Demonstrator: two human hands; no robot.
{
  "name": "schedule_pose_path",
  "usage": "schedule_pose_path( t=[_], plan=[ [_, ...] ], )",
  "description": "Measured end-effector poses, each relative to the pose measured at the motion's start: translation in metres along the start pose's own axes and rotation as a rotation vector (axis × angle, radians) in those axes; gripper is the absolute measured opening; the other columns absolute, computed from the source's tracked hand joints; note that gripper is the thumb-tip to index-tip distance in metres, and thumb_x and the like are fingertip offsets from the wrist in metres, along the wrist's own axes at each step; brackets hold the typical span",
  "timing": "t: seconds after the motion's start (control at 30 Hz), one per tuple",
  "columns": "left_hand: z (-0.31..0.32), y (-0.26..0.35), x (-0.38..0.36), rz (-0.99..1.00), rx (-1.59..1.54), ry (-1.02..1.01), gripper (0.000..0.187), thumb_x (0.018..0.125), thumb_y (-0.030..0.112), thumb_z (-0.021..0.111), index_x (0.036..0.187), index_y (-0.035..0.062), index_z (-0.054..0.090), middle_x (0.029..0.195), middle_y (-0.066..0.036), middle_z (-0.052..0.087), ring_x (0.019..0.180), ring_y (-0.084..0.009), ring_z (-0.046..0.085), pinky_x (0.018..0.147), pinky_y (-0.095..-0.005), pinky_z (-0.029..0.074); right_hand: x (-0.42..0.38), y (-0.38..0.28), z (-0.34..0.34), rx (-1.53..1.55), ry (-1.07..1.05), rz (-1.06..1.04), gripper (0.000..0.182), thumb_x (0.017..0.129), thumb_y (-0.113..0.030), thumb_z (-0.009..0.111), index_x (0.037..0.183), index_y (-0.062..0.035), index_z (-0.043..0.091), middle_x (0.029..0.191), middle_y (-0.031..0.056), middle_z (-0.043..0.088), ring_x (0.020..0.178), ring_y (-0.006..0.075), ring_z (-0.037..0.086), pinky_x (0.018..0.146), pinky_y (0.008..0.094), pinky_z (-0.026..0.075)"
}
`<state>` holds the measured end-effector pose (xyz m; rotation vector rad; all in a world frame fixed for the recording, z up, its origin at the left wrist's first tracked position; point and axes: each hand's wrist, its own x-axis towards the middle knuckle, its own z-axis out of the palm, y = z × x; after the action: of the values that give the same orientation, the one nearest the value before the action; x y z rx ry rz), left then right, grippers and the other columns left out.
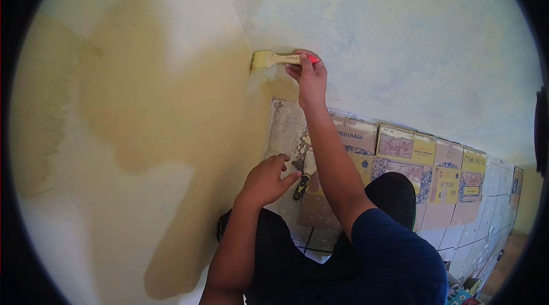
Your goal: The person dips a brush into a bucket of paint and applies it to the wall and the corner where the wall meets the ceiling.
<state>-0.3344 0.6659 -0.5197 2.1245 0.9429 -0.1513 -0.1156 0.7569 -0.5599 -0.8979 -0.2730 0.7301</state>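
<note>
My right hand (310, 76) grips a flat paintbrush (280, 59) by its pale wooden handle, which has a red end. The brush lies about level, its bristles touching the wall corner (251, 47) on the left. Lower down, my left hand (266, 179) is held out with its fingers apart and nothing in it. Beside its fingertips, a scraper (301, 187) with a black and yellow handle lies on the floor; its blade is partly hidden.
Yellowish wall (189, 87) with shadows fills the left; a pale mottled wall (400, 36) rises on the right. Flattened cardboard (396, 146) covers tiles (497, 182) along its foot. Bare rough floor (283, 125) shows near the corner. Colourful containers (460, 294) stand at the lower right.
</note>
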Motion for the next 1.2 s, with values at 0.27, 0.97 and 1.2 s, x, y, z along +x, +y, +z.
schedule_pose_path(
  t=[0.27,0.97,1.2],
  plan=[
    [0.004,-0.002,0.004,-0.001,0.011,-0.016,0.059,0.088,0.045,0.067,0.126,0.0013,0.057,0.108,-0.015,0.066,0.08,-0.027,0.065,0.078,-0.0383,0.052,-0.004,0.11,-0.09,-0.286,0.168,0.105,0.022,0.1,-0.019,0.053,0.114,-0.0031,0.057,0.099,0.0084,0.065,0.085,0.019,0.068,0.069,0.0296,0.056],
    [0.003,-0.008,0.019,-0.061,0.082,-0.096,0.064,0.087,0.048,0.066,0.127,-0.0006,0.056,0.105,-0.018,0.068,0.096,-0.0334,0.066,0.085,-0.0401,0.05,-0.006,0.067,-0.036,-0.386,0.097,0.071,0.02,0.1,-0.016,0.053,0.111,-0.0013,0.059,0.095,0.0084,0.066,0.078,0.0144,0.066,0.066,0.0266,0.055],
    [0.0,-0.008,0.02,-0.066,0.094,-0.085,0.065,0.086,0.048,0.066,0.127,-0.0004,0.056,0.105,-0.018,0.068,0.096,-0.0339,0.066,0.086,-0.0404,0.05,-0.014,-0.031,0.02,0.055,-0.001,0.046,0.02,0.101,-0.017,0.052,0.111,-0.0026,0.06,0.097,0.0073,0.065,0.082,0.0151,0.066,0.069,0.027,0.054]
  ],
)
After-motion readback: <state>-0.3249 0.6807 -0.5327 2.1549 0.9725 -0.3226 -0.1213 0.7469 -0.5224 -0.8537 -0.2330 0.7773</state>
